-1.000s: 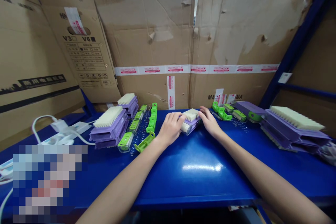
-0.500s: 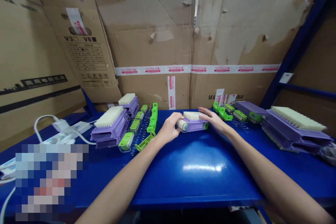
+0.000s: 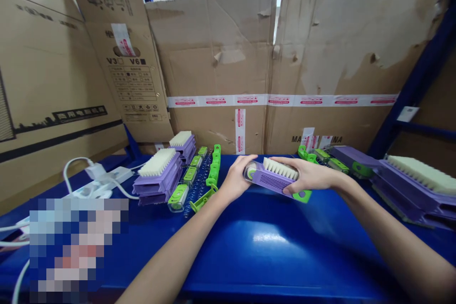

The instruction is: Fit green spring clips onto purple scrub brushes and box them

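A purple brush (image 3: 272, 181) with cream bristles facing up is held above the middle of the blue table. It tilts, its right end lower and closer to me. My right hand (image 3: 308, 175) grips its right part, thumb on the near side, beside a green end piece (image 3: 302, 195). Around the clear left end of the brush my left hand (image 3: 238, 178) is closed, some of its fingers hidden behind. Left of that hand lie green clips (image 3: 213, 166), loose metal springs (image 3: 198, 183) and a row of green pieces with clear covers (image 3: 178, 195).
Purple brushes are stacked on the left (image 3: 158, 175) and right (image 3: 413, 190). More green parts (image 3: 322, 154) lie at the back right near a purple body (image 3: 351, 154). A white power strip (image 3: 114, 178) with cables is far left. Cardboard (image 3: 213, 76) walls the back.
The brush has been lifted and tilted, its right end swinging down towards me. My right hand has gone from spread fingers to a grip on it. The camera view has shifted slightly.
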Demonstrator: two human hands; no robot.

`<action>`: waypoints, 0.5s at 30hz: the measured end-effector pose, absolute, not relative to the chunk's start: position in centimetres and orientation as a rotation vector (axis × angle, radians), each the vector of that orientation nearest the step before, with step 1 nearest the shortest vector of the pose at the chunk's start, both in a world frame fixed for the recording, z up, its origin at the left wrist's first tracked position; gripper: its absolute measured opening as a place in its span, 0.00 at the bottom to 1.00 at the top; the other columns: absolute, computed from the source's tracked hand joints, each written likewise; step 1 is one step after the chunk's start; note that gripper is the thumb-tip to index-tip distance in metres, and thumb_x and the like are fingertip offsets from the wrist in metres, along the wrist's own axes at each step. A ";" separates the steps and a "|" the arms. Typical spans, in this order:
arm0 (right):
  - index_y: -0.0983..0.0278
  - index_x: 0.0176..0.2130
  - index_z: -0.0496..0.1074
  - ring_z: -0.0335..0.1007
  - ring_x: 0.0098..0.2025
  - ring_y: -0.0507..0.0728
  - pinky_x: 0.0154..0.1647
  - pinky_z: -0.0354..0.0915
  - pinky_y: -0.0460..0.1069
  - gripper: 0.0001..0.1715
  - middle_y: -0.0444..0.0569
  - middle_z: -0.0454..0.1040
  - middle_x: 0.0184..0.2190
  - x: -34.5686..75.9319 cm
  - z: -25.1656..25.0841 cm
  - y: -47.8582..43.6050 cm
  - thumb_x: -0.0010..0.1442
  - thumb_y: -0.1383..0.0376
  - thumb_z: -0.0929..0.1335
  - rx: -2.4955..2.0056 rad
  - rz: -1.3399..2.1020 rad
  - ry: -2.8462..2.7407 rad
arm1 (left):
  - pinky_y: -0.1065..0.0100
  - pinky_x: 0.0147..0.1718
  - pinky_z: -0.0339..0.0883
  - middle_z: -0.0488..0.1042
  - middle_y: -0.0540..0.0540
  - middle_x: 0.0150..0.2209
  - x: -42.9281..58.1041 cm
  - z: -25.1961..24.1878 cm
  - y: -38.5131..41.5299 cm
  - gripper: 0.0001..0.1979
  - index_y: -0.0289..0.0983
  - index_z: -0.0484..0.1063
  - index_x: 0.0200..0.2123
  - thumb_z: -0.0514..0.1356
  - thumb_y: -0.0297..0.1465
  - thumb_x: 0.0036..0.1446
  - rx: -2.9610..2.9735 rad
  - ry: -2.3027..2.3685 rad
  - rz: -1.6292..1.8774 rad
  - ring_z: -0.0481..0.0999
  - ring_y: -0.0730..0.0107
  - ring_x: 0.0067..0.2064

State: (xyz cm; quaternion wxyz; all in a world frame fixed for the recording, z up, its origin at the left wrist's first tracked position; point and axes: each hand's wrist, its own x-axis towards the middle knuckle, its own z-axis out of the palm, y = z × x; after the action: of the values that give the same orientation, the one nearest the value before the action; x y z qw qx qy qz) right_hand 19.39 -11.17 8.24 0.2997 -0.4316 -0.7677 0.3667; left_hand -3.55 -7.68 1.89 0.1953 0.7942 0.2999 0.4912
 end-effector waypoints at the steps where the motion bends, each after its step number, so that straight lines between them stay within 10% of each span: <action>1: 0.59 0.53 0.71 0.72 0.46 0.65 0.46 0.68 0.57 0.47 0.48 0.75 0.47 19.6 8.5 -11.1 0.30 0.67 0.77 -1.162 0.915 -2.047 | 0.61 0.48 0.65 0.69 0.43 0.47 -3.4 1.8 -7.7 0.30 0.39 0.64 0.52 0.65 0.21 0.43 2.190 0.901 1.395 0.72 0.64 0.46; 15: 0.53 0.63 0.56 0.65 0.51 0.72 0.42 0.58 0.61 0.52 0.64 0.68 0.54 32.2 13.8 -5.6 0.45 0.39 0.69 -2.329 -0.260 -1.560 | 0.60 0.40 0.69 0.74 0.44 0.39 -3.0 1.8 -9.5 0.11 0.39 0.70 0.41 0.57 0.38 0.58 2.845 1.333 0.415 0.74 0.57 0.43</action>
State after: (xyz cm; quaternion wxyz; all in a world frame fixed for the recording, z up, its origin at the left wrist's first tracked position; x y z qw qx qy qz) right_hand 32.17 -5.60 13.76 0.1623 -0.8164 -0.5467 -0.0911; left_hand -3.04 -9.50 1.78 -0.0135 0.8977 0.4206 0.1308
